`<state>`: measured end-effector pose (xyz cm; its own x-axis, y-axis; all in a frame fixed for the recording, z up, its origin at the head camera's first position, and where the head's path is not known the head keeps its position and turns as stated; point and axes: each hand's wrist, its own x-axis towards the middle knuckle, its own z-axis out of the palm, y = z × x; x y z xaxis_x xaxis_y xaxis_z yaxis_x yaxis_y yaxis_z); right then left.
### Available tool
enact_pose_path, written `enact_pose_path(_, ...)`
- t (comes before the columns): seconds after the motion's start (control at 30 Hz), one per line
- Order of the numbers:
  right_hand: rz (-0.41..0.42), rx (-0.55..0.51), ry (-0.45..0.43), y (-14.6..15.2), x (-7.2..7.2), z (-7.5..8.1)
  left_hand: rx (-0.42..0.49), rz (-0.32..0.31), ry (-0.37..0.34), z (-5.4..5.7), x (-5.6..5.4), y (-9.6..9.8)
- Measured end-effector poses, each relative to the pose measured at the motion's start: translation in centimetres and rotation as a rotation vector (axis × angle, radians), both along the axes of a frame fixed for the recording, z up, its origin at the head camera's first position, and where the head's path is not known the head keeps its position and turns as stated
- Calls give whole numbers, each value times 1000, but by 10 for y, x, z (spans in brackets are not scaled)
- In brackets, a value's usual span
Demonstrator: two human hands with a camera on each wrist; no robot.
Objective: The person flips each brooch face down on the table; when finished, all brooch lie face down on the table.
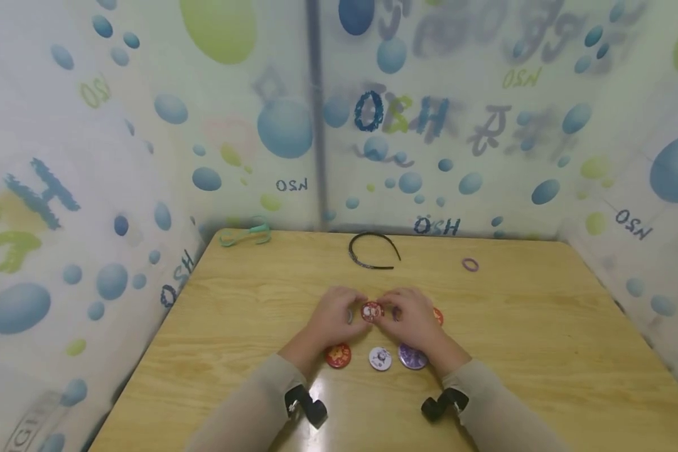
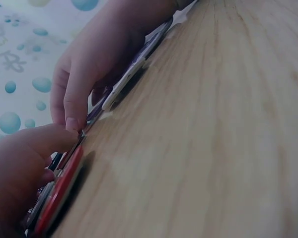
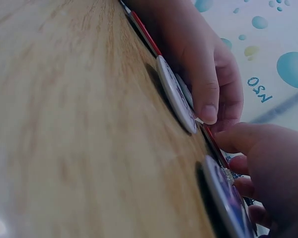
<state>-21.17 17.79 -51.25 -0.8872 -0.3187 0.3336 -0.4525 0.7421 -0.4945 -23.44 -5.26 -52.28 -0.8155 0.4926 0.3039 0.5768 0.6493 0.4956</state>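
While pinching red-and-white button badge [image 1: 371, 312] between left hand [image 1: 334, 316] and right hand [image 1: 412, 317], probably light, stiff, slick-faced; best held by rim.

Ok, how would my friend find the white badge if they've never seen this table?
On the wooden table, find the left hand and right hand, close together. Look just on the person's side of them, between a red badge and a purple badge. The white badge lies there, the only white one in that row of three.
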Motion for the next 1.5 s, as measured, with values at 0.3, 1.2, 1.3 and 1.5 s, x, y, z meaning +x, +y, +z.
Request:
enact_pose_path(0.3,-14,20,-45,0,0,-2,-40,-1,-16,3,3,-1)
enact_pose_path(1.2,-3,36,-50,-1,0,1,-82,12,26,2,4,-1)
enact_pose_path(1.3,-3,32,-50,0,0,1,-81,0,34,2,4,-1)
enact_pose_path(1.5,-6,16,-50,1,1,0,-84,-12,40,1,4,-1)
